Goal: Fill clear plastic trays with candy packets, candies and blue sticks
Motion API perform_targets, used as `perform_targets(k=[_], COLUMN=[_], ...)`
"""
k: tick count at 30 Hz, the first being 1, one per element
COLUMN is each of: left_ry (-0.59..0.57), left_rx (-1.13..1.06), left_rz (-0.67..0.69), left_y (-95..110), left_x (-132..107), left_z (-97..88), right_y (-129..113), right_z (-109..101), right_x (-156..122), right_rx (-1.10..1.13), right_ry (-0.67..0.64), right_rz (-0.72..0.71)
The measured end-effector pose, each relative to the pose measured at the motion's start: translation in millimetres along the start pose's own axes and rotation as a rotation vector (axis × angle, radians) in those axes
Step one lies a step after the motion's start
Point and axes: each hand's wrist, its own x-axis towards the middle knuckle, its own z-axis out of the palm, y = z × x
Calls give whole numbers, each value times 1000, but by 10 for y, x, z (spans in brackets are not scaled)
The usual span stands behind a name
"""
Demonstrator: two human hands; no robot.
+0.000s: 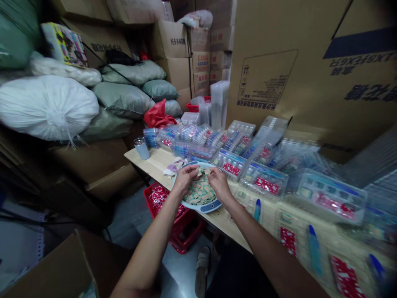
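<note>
My left hand point(185, 177) and my right hand point(218, 183) are both over a round blue-rimmed tray point(207, 207) near the table's front edge. The tray holds a heap of small green and tan packets point(200, 192). Both hands have their fingers curled and pinched into the top of the heap, close together, gripping packets. Which single packets they hold is too small to make out.
Several clear plastic blister packs point(231, 162) with red cards and blue pens cover the wooden table point(155, 162). A metal cup point(142, 147) stands at its left corner. A red basket point(182, 231) sits on the floor below. Sacks point(46, 105) and cardboard boxes point(310, 62) surround everything.
</note>
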Motion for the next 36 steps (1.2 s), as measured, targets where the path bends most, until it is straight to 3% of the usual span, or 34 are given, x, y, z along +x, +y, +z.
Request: perform_targets(k=[4, 10, 16, 20, 23, 29, 33, 36], left_ry=[18, -112, 73, -31, -109, -108, -60, -101], left_rx=[9, 91, 15, 209, 225, 196, 24, -109], left_rz=[96, 135, 128, 93, 71, 93, 27, -70], left_y=[18, 25, 13, -20, -19, -6, 53, 132], left_x=[-23, -52, -16, -47, -83, -90, -52, -58], left_z=[15, 57, 3, 18, 42, 51, 22, 65], right_y=[-57, -38, -68, -91, -85, -124, -225, -275], right_z=[3, 25, 9, -19, -21, 6, -93, -214], right_x=[-15, 11, -1, -19, -24, -35, -177, -381], right_rx=[-141, -246, -257, -267, -290, -314, -252, -261], right_ry=[-15, -60, -92, -86, -65, -21, 60, 80], right_rz=[-41, -51, -77, -95, -84, -73, -228, -409])
